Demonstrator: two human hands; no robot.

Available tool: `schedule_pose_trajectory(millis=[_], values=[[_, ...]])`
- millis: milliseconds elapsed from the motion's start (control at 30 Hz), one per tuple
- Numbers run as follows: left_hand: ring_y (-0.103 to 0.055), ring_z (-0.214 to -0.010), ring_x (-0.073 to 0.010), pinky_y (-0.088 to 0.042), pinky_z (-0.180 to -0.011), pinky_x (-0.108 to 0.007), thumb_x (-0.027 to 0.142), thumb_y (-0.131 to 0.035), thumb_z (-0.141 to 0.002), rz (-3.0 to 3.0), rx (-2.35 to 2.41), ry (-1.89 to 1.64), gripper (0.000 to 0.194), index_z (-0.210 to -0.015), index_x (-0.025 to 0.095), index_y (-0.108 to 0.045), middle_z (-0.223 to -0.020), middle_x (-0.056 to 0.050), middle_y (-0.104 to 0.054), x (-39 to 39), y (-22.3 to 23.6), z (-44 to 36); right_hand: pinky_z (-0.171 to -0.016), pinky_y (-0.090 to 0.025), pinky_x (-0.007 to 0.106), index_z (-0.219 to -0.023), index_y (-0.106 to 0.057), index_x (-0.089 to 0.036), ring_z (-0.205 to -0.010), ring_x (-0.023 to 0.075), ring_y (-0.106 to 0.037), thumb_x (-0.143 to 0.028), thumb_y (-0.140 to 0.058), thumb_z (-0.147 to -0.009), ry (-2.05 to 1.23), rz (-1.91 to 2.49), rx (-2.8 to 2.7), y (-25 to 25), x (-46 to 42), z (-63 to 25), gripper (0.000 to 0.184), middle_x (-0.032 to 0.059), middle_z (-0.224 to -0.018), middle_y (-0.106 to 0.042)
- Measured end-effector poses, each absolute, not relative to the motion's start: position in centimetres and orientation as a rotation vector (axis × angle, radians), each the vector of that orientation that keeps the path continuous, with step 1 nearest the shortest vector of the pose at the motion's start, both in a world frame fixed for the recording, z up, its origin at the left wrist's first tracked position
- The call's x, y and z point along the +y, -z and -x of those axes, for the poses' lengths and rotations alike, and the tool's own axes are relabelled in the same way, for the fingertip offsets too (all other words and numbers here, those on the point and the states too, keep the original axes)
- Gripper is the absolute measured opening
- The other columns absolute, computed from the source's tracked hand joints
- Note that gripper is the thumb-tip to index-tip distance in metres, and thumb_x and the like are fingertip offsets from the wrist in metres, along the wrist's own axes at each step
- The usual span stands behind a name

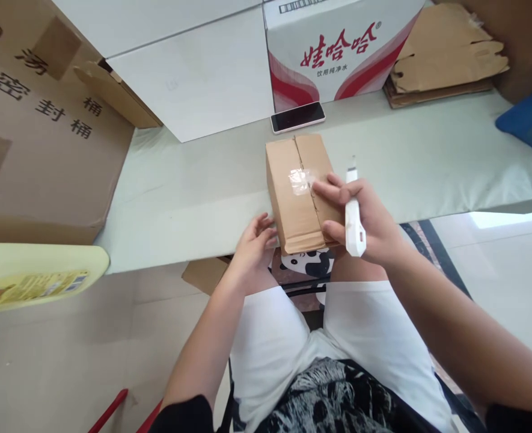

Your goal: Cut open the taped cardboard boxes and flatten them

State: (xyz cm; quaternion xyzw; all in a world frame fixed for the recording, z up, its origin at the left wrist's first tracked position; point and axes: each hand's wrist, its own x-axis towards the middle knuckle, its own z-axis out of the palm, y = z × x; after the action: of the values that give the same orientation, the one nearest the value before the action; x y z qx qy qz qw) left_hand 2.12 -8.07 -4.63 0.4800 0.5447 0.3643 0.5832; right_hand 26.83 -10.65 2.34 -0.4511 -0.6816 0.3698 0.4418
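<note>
a cloth-covered table [193, 192] offers bare room left and right of the work, its near edge running just above the white shorts [270, 331] of a seated person. a large brown carton [35, 174] with printed characters stands at far left, beside a plain white box [211, 78]; a wahaha drinking-water carton [293, 72] adjoins that box, their contents out of sight. a pale yellow container [35, 273] lies across the near left corner, and flattened cardboard [446, 60] is stacked at the back right. at the middle of the table's near edge sits a small brown cardboard box [288, 210], flaps closed, contents hidden. the right hand [367, 213] grips a white box cutter [352, 222] while its fingertips rest on the box top; the left hand [255, 240], loosely spread and holding nothing, is at the box's left side, contact unclear. a phone [298, 117] lies just beyond the box. the cutter's metal tip points toward the back. clear tape [299, 180] crosses the flap seam.
</note>
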Motion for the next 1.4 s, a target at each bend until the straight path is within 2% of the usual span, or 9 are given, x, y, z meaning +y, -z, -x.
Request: schedule_pose_trajectory(millis=[233, 467, 600, 667, 733, 900, 1000, 1200, 1400], values=[[-0.052, -0.146, -0.0280, -0.047, -0.119, -0.048, 0.034, -0.061, -0.094, -1.863, 1.348, -1.155, 0.038, -0.131, 0.027, -0.058, -0.148, -0.009, -0.059, -6.6, -2.4, -2.7, -0.121, -0.039, 0.070, -0.097, -0.042, -0.030, -0.157, 0.0350, -0.039, -0.043, -0.075, -0.086, -0.837, 1.075, -1.840, -0.9, -10.2, -25.9, 0.037, 0.0109, -0.149, -0.064], [-0.036, -0.157, -0.0349, -0.027, -0.132, -0.055, 0.036, -0.064, -0.092, -2.130, 1.257, -0.863, 0.053, -0.141, 0.020, -0.053, -0.157, -0.015, -0.052, -4.0, -2.8, -6.4, -0.115, -0.047, 0.065, -0.095, -0.044, -0.030, -0.150, 0.0339, -0.050, -0.039, -0.076, -0.085, -0.742, 1.095, -1.689, -0.9, -11.0, -25.7, 0.034, 0.0094, -0.134, -0.073], [-0.032, -0.159, -0.0353, -0.023, -0.133, -0.057, 0.040, -0.066, -0.092, -2.112, 1.252, -0.852, 0.054, -0.142, 0.024, -0.053, -0.159, -0.012, -0.051, -3.5, -1.6, -6.1, -0.080, -0.063, 0.047, -0.080, -0.042, -0.029, -0.086, 0.0262, -0.078, -0.039, -0.075, -0.089, -0.619, 1.143, -1.367, -2.1, -11.9, -25.9, 0.036, -0.0024, -0.071, -0.072], [-0.032, -0.159, -0.0353, -0.023, -0.133, -0.057, 0.040, -0.067, -0.091, -2.108, 1.250, -0.849, 0.053, -0.140, 0.024, -0.054, -0.159, -0.012, -0.052, -3.6, -1.6, -6.0, -0.053, -0.053, 0.036, -0.076, -0.042, -0.029, -0.050, 0.0188, -0.064, -0.047, -0.072, -0.092, -0.660, 1.149, -1.250, -3.0, -11.9, -25.8, 0.038, -0.0071, -0.052, -0.057], [-0.033, -0.159, -0.0354, -0.024, -0.133, -0.056, 0.038, -0.067, -0.090, -2.099, 1.262, -0.837, 0.054, -0.140, 0.022, -0.054, -0.158, -0.014, -0.053, -3.7, -1.9, -6.1, -0.041, -0.040, 0.031, -0.083, -0.049, -0.030, -0.039, 0.0155, -0.052, -0.057, -0.067, -0.094, -0.736, 1.120, -1.184, -4.0, -11.7, -25.5, 0.034, -0.0080, -0.049, -0.055], [-0.033, -0.158, -0.0355, -0.024, -0.132, -0.054, 0.042, -0.066, -0.091, -2.120, 1.281, -0.813, 0.058, -0.142, 0.018, -0.051, -0.159, -0.017, -0.051, -3.5, -2.0, -6.3, -0.040, -0.037, 0.028, -0.113, -0.057, -0.030, -0.046, 0.0155, -0.059, -0.072, -0.055, -0.094, -0.811, 0.978, -1.150, -5.8, -10.0, -24.1, 0.046, -0.0056, -0.057, -0.061], [-0.034, -0.158, -0.0342, -0.023, -0.133, -0.052, 0.044, -0.065, -0.092, -2.143, 1.266, -0.820, 0.059, -0.142, 0.019, -0.051, -0.159, -0.017, -0.051, -3.5, -1.9, -6.2, -0.045, -0.044, 0.028, -0.106, -0.062, -0.027, -0.060, 0.0167, -0.068, -0.068, -0.055, -0.097, -0.775, 1.040, -1.137, -5.9, -8.7, -23.0, 0.043, -0.0015, -0.069, -0.066], [-0.027, -0.161, -0.0372, -0.024, -0.131, -0.055, 0.056, -0.070, -0.089, -2.073, 1.389, -0.799, 0.072, -0.148, 0.022, -0.047, -0.169, -0.018, -0.036, -4.5, -1.9, -6.4, -0.067, -0.054, 0.036, -0.101, -0.063, -0.027, -0.066, 0.0159, -0.065, -0.027, -0.071, -0.085, -0.736, 1.368, -1.208, -4.9, -6.9, -22.0, 0.019, -0.0009, -0.088, -0.071], [-0.020, -0.162, -0.0397, -0.023, -0.130, -0.058, 0.058, -0.078, -0.081, -2.028, 1.452, -0.803, 0.086, -0.151, 0.025, -0.042, -0.172, -0.019, -0.024, -5.2, -2.0, -6.6, -0.064, -0.050, 0.034, -0.092, -0.055, -0.025, -0.068, 0.0163, -0.062, -0.041, -0.066, -0.090, -0.702, 1.404, -1.219, -4.5, -6.7, -22.0, 0.020, -0.0007, -0.080, -0.066]])
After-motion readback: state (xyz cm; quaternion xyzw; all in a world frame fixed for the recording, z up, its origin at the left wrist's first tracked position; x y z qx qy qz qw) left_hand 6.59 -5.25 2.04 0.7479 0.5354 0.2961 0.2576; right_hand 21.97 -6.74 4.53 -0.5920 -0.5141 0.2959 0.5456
